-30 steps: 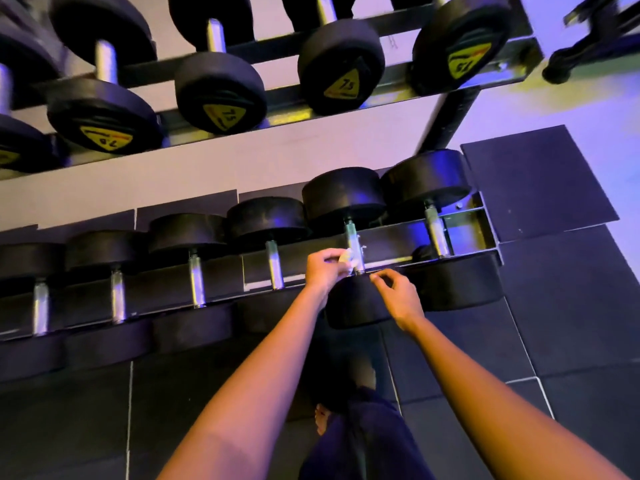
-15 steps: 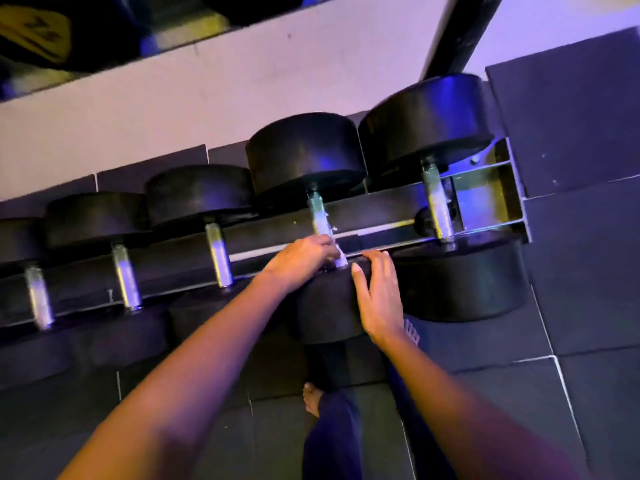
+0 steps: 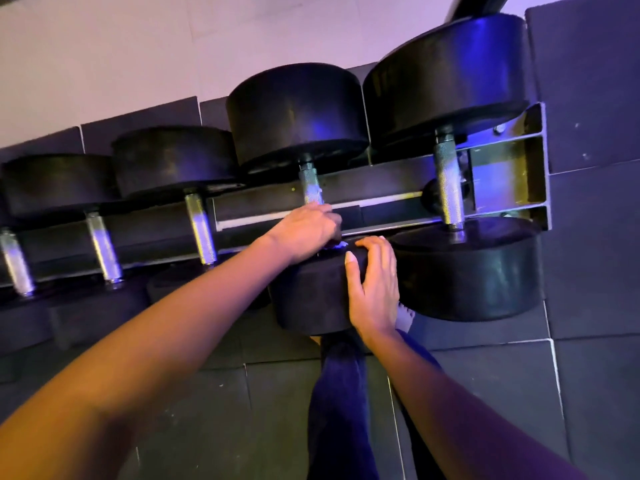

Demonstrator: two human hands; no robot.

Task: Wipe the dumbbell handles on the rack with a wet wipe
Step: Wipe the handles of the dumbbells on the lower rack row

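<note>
Several black dumbbells with knurled metal handles lie in a row on the low rack (image 3: pixel 381 199). My left hand (image 3: pixel 306 230) grips the lower end of one dumbbell's handle (image 3: pixel 311 185), second from the right; a sliver of the white wet wipe (image 3: pixel 337 244) shows under its fingers, the rest is hidden. My right hand (image 3: pixel 374 285) rests flat, fingers straight, on the near black head (image 3: pixel 308 296) of that same dumbbell. The rightmost dumbbell's handle (image 3: pixel 448 183) stands bare beside it.
More dumbbell handles (image 3: pixel 201 226) run off to the left along the rack. The rack's metal end bracket (image 3: pixel 535 168) is at the right. Dark rubber floor tiles (image 3: pixel 588 393) lie below, with my legs in dark trousers (image 3: pixel 339 410) and bare toes by the rack.
The view has closed in on the lower rack. My left hand has slid down the handle to its near end. My right hand has gone from beside the handle to lying flat on the near head.
</note>
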